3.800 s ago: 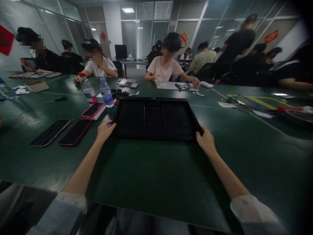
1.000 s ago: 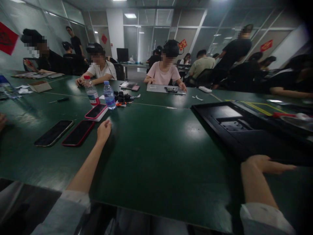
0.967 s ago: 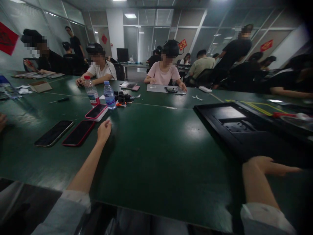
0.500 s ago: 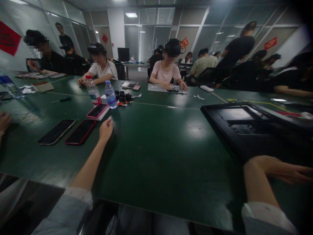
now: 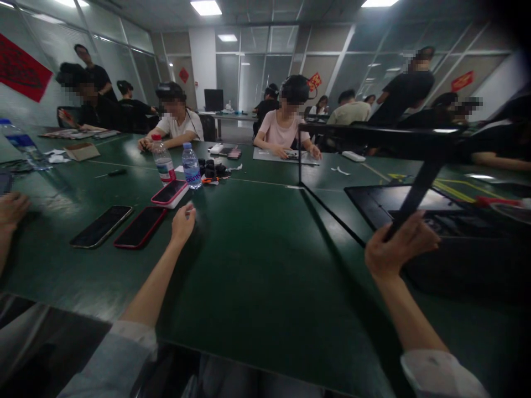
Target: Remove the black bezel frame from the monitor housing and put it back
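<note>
My right hand [image 5: 398, 246] is closed around one side bar of a thin black rectangular frame [image 5: 373, 133] and holds it tilted up off the green table [image 5: 265, 260]. Only the frame's far corner still touches the table. Under and behind it, at the right, lies a wide black flat panel [image 5: 373, 202] with a pale rectangle in its middle. My left hand [image 5: 183, 221] rests on the table with its fingers curled and nothing in it, just right of a red-cased phone [image 5: 141, 226].
A dark phone [image 5: 102, 225], a pink-cased phone on a white box [image 5: 170, 193], two water bottles [image 5: 164, 163] and small black parts [image 5: 211, 170] lie left of centre. Another person's hand [image 5: 12, 210] rests at the left edge. Several people sit across the table.
The black panel went from in front of me to the right side of the table. My right hand, flat beside it a moment ago, now grips a thin frame and has raised it. My left hand stayed put.
</note>
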A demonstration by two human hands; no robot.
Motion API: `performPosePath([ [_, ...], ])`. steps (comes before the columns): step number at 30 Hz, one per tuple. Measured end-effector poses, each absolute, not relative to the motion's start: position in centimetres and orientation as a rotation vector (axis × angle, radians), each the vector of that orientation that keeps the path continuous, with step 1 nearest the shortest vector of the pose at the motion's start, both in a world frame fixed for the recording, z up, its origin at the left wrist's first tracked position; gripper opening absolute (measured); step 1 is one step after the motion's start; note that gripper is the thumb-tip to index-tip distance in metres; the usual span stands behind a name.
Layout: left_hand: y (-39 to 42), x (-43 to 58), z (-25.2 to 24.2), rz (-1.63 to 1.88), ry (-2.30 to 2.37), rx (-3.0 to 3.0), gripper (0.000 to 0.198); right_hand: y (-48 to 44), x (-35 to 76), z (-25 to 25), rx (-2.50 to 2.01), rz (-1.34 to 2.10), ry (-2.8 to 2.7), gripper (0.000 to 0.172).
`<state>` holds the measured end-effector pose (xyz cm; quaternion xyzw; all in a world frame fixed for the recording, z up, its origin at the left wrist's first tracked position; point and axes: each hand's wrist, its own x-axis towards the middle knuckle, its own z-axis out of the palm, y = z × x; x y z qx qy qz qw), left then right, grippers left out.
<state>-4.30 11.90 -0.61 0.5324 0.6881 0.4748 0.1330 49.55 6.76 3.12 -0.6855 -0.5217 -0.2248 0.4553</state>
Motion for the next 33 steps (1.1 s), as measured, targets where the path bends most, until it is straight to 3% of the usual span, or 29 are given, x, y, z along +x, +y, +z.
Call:
performPosePath([
  [3, 12.0, -4.0, -0.5, 1.450, 1.897, 1.614, 0.046, 7.1, 48.1, 3.2, -1.540, -0.656, -1.289, 0.074],
  [10, 11.5, -2.3, -0.4, 1.460, 1.753, 1.766, 0.073, 8.1, 46.8, 1.8, -1.410, -0.349, -1.376, 0.073],
  [22, 11.9, -3.3, -0.7, 1.231, 2.134, 1.581, 0.036, 11.2, 48.6, -2.8, -1.643, 0.226, -1.427, 0.073],
  [27, 11.7, -3.8, -0.7, 1.050, 2.250, 1.557, 0.036, 12.5, 49.9, -4.7, -1.514, 0.476, -1.506, 0.070],
  [33, 10.7, -3.7, 0.0, 0.913, 2.380, 1.783, 0.045, 13.1, 51.2, -5.6, -1.569, 0.330, -1.578, 0.059],
])
